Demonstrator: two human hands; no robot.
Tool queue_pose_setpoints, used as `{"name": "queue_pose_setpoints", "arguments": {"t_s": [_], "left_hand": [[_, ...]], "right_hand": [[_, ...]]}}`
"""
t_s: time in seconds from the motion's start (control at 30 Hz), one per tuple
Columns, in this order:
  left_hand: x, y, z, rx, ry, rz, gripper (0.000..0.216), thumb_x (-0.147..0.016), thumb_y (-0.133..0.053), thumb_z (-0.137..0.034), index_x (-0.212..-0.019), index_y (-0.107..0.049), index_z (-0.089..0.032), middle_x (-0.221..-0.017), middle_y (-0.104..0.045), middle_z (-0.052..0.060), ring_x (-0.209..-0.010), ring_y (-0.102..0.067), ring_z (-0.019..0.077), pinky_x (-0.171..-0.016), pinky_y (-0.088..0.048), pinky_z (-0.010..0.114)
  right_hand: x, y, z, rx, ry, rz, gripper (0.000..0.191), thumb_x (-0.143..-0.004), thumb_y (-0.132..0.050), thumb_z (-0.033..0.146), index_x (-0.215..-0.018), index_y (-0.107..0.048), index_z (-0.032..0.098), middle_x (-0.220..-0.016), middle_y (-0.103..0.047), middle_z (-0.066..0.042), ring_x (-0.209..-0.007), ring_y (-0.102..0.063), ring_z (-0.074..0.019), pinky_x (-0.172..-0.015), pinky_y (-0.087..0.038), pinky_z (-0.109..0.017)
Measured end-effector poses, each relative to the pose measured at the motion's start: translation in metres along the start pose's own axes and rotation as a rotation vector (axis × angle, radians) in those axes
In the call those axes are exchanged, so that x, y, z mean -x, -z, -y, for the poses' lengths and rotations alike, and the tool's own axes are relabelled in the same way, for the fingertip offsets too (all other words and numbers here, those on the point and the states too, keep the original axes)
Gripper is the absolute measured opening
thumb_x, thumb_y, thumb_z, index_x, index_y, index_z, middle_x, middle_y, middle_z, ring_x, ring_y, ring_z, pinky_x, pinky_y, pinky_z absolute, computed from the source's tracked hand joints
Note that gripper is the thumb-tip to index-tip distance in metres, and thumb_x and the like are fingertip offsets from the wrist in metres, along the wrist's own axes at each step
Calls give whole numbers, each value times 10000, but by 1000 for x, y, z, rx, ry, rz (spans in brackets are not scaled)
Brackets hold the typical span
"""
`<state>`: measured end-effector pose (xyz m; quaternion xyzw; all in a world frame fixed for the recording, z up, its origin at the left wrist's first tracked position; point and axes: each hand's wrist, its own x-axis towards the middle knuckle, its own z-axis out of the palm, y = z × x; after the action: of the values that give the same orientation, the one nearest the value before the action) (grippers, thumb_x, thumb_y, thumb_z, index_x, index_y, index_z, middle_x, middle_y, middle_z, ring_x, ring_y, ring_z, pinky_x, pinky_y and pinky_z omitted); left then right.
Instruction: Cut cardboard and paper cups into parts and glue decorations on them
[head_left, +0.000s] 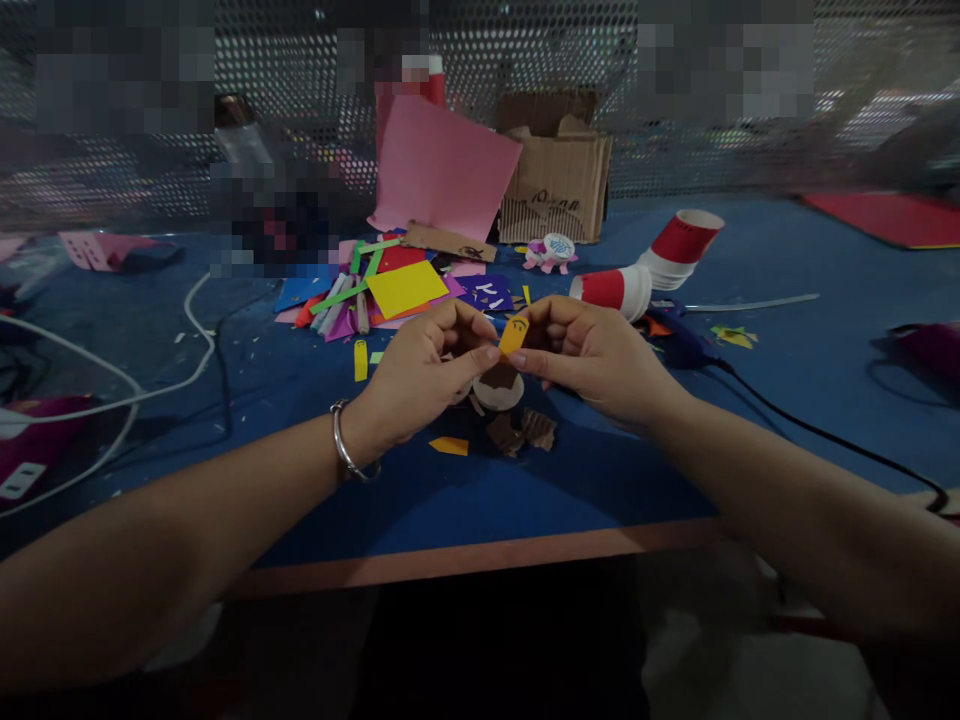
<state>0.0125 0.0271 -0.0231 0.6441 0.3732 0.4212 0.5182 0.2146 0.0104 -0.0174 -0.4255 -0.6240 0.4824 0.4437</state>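
A small yellow-orange paper strip (514, 336) with a rounded top and a drawn face is held up between my two hands. My left hand (431, 365), with a silver bangle at its wrist, pinches the strip's lower left side. My right hand (596, 360) pinches it from the right with thumb and fingers. Just below, a white-rimmed round piece with brown inside (499, 390) is partly hidden by my hands. Torn brown cardboard scraps (538, 429) and a pointed orange paper piece (449, 446) lie nearer me. A yellow strip (361, 361) with markings lies left of my left hand.
Coloured papers with a yellow sheet (407, 289) pile up behind my hands. A pink sheet (442, 165) and cardboard box (562, 185) stand farther back. Red-and-white paper cups (611, 290) and a dark blue corded tool (684, 335) are right; white cables (169, 385) run left.
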Motion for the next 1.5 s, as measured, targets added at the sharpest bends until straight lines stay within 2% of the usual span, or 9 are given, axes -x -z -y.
{"name": "queue_pose_setpoints", "arguments": {"t_s": [0.17,0.33,0.53,0.7,0.83,1.03,1.2,1.33,1.5], "left_hand": [[-1,1,3,51,-111,-115,199,-839,-786,-208,-962,-630,-202,-861,-667,13,-732,-628,130,-538,-454,217],[-3,-2,8,135,-77,-132,232,-832,-819,-239,-979,-645,-200,-877,-682,9,-770,-653,141,-664,-533,258],[-1,-6,7,244,28,-100,203,-811,-822,-234,-953,-701,-156,-898,-736,25,-796,-676,130,-788,-552,278],[3,-9,6,359,24,-51,397,-715,-936,-253,-1050,-736,-178,-1010,-755,28,-962,-706,154,-917,-560,299],[3,-8,7,368,34,-12,494,-706,-952,-233,-1150,-741,-181,-1008,-755,26,-950,-707,159,-904,-571,311],[-1,-2,7,375,38,-6,504,-655,-978,-215,-1107,-760,-166,-1005,-756,27,-931,-699,155,-886,-563,299],[-5,4,9,357,60,-51,537,-601,-994,-183,-1074,-739,-177,-933,-741,5,-843,-693,138,-806,-566,280],[-7,7,10,367,46,-62,543,-599,-985,-152,-1069,-714,-177,-953,-749,-1,-874,-714,131,-847,-584,283],[-7,6,10,365,60,-53,572,-563,-996,-157,-1046,-692,-170,-960,-739,-5,-891,-725,139,-901,-590,313]], "right_hand": [[0,0,-2,-25,-15,-28,411,-686,-954,388,-942,-699,192,-841,-698,-12,-722,-604,-139,-584,-478,-261],[-2,-1,-3,70,39,-60,373,-704,-943,446,-808,-685,197,-736,-638,15,-603,-509,-110,-546,-438,-274],[1,-1,-5,208,164,-99,275,-782,-886,399,-831,-693,208,-746,-671,-1,-641,-565,-139,-586,-436,-299],[5,-4,-5,345,278,-131,193,-810,-822,313,-854,-664,211,-755,-637,11,-627,-536,-128,-588,-427,-302],[7,-6,-3,449,330,-125,124,-830,-759,249,-874,-648,212,-769,-636,10,-649,-558,-132,-615,-444,-304],[4,2,-4,518,403,-93,156,-858,-774,301,-932,-672,209,-861,-677,-8,-654,-581,-131,-611,-469,-299],[-3,35,-2,716,369,-177,187,-871,-762,337,-980,-704,196,-871,-694,-38,-681,-596,-162,-644,-483,-332],[-7,78,4,953,179,-288,169,-874,-750,331,-972,-727,195,-863,-712,-55,-722,-605,-177,-697,-458,-344],[-6,135,8,1201,-173,-371,101,-843,-737,200,-933,-694,192,-856,-714,-48,-760,-630,-180,-743,-433,-334]]}}
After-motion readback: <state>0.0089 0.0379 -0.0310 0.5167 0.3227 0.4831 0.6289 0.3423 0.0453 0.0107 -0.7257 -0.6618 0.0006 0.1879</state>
